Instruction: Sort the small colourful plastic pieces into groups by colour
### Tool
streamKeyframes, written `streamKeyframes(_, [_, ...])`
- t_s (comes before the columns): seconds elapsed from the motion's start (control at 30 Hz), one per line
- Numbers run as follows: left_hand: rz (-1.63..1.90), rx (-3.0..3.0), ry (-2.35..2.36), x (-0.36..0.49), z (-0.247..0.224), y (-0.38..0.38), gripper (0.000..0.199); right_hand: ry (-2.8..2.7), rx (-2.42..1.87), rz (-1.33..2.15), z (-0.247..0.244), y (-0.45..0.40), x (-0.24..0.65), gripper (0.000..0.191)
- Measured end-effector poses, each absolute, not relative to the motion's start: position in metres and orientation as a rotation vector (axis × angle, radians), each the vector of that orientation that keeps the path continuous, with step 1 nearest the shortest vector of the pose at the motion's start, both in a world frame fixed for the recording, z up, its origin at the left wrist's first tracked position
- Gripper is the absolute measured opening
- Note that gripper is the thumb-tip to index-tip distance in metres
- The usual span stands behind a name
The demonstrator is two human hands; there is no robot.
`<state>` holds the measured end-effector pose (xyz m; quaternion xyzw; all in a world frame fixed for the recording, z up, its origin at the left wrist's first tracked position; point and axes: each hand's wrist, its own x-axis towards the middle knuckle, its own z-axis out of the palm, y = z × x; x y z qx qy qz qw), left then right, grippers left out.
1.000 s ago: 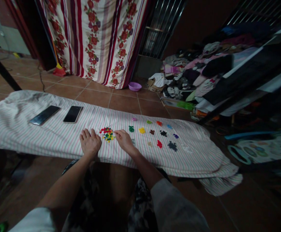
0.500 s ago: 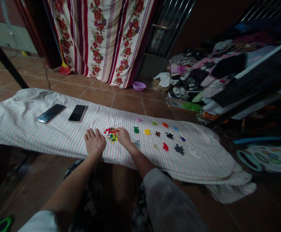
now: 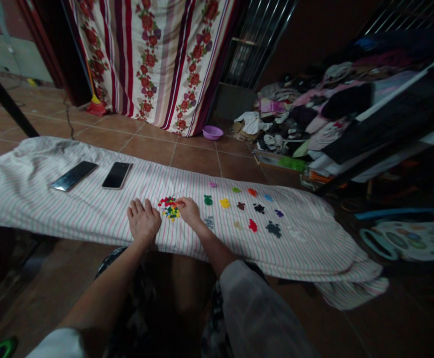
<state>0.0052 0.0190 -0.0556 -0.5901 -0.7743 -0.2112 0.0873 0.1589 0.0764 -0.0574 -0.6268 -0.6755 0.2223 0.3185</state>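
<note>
Right hand (image 3: 190,211) moves in over the edge of a pile of small colored pieces (image 3: 171,213), uncovering a gray cluster (image 3: 209,222) its wrist partly hid a second earlier; the handling is now apparently at the pile.
The pile lies on a striped cloth (image 3: 276,256), right under the right hand's bunched fingertips; whether they pinch a piece cannot be told. The left hand (image 3: 144,221) rests flat just beside it, fingers slightly spread, unmoved. Single-color clusters, including a yellow one (image 3: 225,203), lie beyond the right hand; two phones (image 3: 116,175) sit left.
</note>
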Motion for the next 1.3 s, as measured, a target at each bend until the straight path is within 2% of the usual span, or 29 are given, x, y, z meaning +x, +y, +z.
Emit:
streamKeyframes(0.43, [-0.639,-1.766,-2.272,0.006,-0.049,0.015,0.05,-1.7,-1.575,0.679,-0.046,0.067,0.166,0.028])
streamKeyframes(0.87, [-0.531,-1.765,-2.265,0.01,-0.036,0.009,0.049,-1.644,-1.402,0.864,-0.026,0.043,0.177,0.016])
streamKeyframes(1.1, [-0.494,-1.763,-2.291,0.011,-0.035,0.008,0.047,-1.328,-1.281,1.146,-0.025,0.048,0.205,0.017])
streamKeyframes(1.3, [-0.483,-1.762,-2.265,0.01,-0.036,0.009,0.05,-1.046,-1.311,1.157,-0.023,0.051,0.252,0.016])
